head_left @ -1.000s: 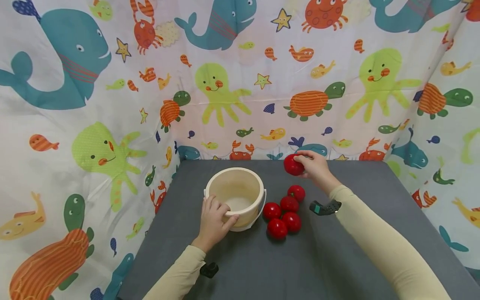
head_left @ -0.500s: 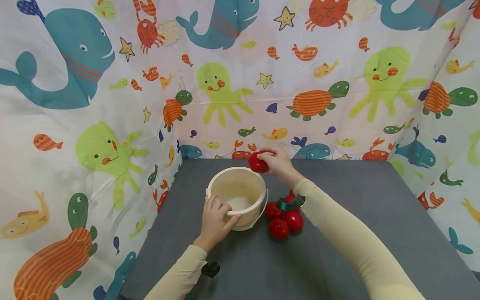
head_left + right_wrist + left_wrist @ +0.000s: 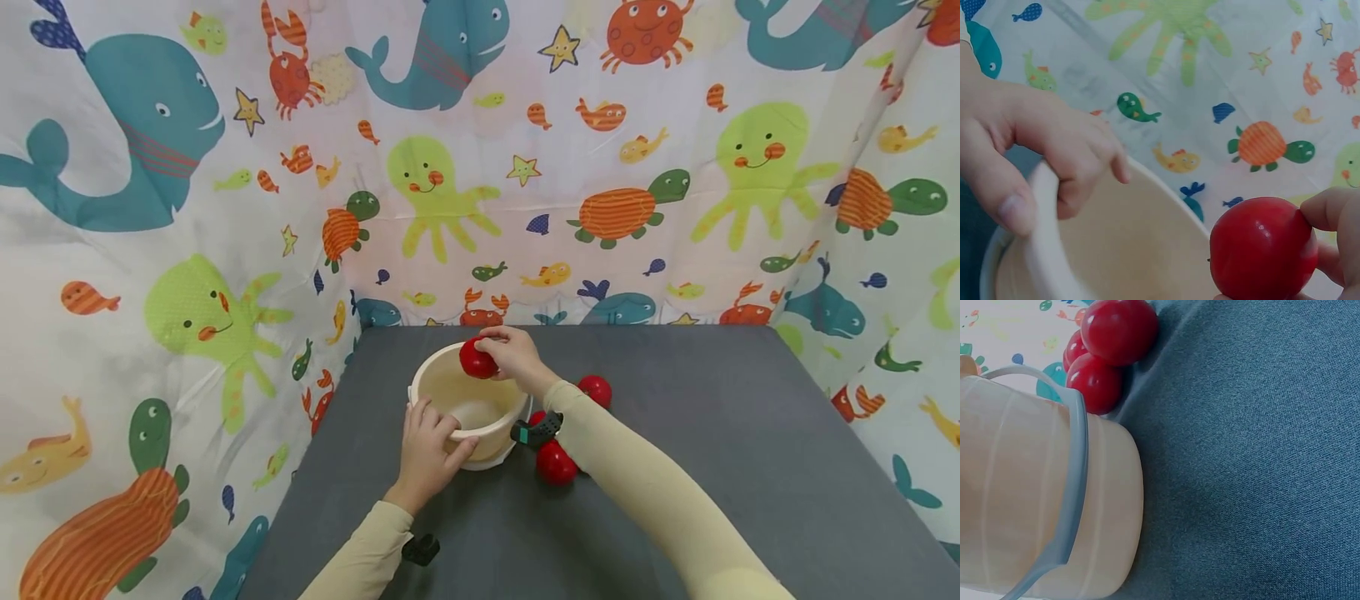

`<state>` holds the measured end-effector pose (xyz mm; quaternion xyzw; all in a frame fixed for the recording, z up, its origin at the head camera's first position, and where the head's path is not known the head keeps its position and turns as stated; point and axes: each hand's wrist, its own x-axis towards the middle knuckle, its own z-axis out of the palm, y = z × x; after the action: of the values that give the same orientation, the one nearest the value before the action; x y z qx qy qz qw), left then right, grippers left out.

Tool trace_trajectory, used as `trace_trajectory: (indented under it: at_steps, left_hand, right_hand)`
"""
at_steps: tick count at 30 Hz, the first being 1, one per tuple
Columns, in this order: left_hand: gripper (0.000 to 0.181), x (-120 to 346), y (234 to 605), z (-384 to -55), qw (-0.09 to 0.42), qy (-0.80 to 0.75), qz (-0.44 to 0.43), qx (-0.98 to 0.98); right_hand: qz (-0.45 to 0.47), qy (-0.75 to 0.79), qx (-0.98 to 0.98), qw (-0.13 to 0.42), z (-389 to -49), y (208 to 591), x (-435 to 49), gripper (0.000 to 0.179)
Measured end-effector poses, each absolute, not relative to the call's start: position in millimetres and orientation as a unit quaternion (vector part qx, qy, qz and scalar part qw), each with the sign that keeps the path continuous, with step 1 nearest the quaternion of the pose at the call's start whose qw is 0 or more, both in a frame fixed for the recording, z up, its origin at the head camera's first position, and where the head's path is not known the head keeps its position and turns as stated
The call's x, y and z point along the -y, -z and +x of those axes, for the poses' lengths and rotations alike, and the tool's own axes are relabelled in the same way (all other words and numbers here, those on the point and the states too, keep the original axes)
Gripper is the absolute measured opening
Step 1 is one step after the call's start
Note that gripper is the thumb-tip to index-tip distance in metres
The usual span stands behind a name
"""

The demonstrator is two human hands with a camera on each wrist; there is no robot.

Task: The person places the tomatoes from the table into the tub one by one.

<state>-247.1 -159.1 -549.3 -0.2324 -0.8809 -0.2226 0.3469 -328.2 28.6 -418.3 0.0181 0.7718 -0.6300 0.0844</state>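
Observation:
A cream bucket [image 3: 491,446] stands upright on the grey table, its handle hanging down the side. My left hand [image 3: 427,454] grips the near rim, fingers over the inside and thumb on the outside. My right hand [image 3: 516,358] pinches a smooth red tomato [image 3: 477,358] over the bucket's opening; the right wrist view shows this tomato [image 3: 1263,250] between thumb and fingers near the rim. The visible part of the bucket's inside holds nothing. Right of the bucket, more tomatoes [image 3: 556,462] lie on the table, partly hidden by my right forearm.
The grey cloth-covered table [image 3: 712,417] meets a patterned sea-animal curtain [image 3: 555,250] at the back and sides. In the left wrist view, the bucket's handle [image 3: 1072,481] crosses its wall, with several tomatoes [image 3: 1119,331] beyond.
My right hand has carried the tomato leftward and slightly down, from above the loose tomatoes to over the bucket. The left hand keeps its grip on the rim.

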Motion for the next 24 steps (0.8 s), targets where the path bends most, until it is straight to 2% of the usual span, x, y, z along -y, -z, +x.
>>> trace_trajectory:
  at_steps: [12,24]
  left_hand:
    - [0.053,158.8,552.7,-248.9,0.355,0.215,-0.230,0.880]
    - [0.045,158.2,550.1,-246.4,0.359,0.213,-0.230,0.879]
  right_hand:
    - [0.031,0.589,-0.802,0.095,-329.3,445.7,-4.7,0.035]
    - [0.016,0.556,-0.821,0.129,-330.6,463.9,1.1,0.035]
